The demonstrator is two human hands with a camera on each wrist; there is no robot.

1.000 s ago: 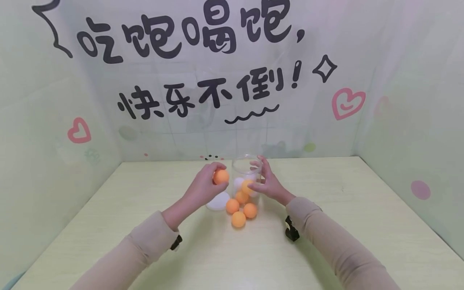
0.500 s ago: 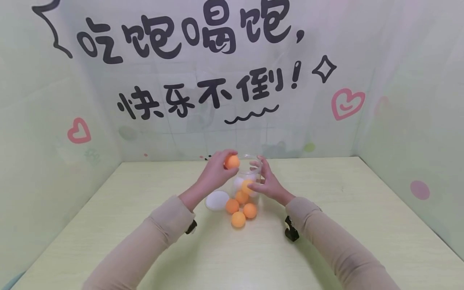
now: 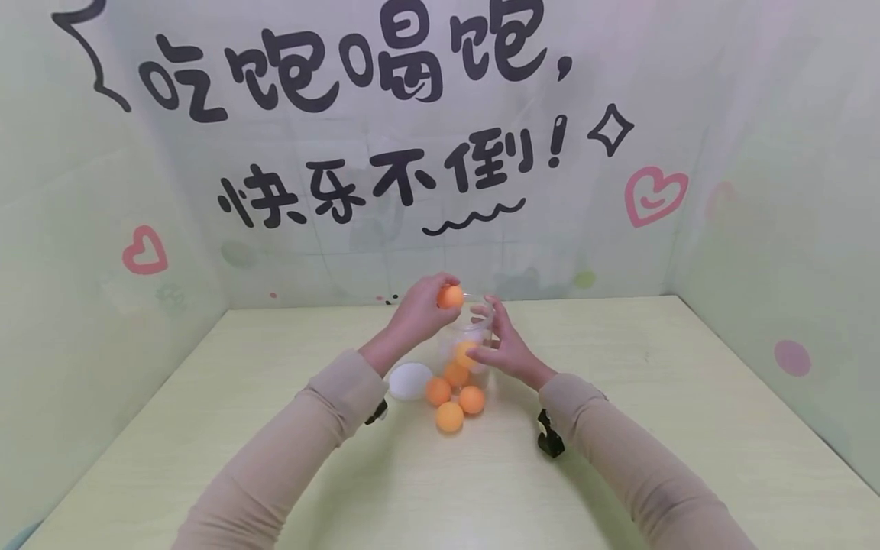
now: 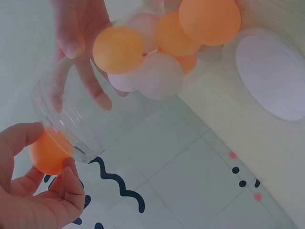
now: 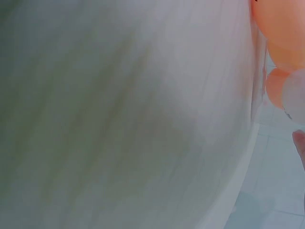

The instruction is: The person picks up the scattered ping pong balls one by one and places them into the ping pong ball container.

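Note:
In the head view, my left hand (image 3: 418, 312) pinches an orange ping-pong ball (image 3: 450, 296) at the mouth of a clear jar (image 3: 469, 328). My right hand (image 3: 510, 347) grips that upright jar from the right side, thumb in front and fingers behind. White balls (image 4: 159, 76) and at least one orange ball (image 4: 118, 50) show through the wall in the left wrist view, where the held ball overlaps the jar's rim (image 4: 66, 124). Several orange balls (image 3: 449, 417) lie in front of the jar. Only a fingertip (image 5: 299, 140) of the right hand shows in the right wrist view.
A white round lid (image 3: 410, 381) lies flat to the left of the loose balls. Pale wood-look tabletop (image 3: 509, 489) spreads around everything. Behind it hangs a light backdrop (image 3: 330, 267) with dark lettering, and similar panels rise at both sides.
My left hand has carried the orange ball up and to the right, from beside the jar to its mouth. The right hand stays on the jar, and the loose balls lie as before.

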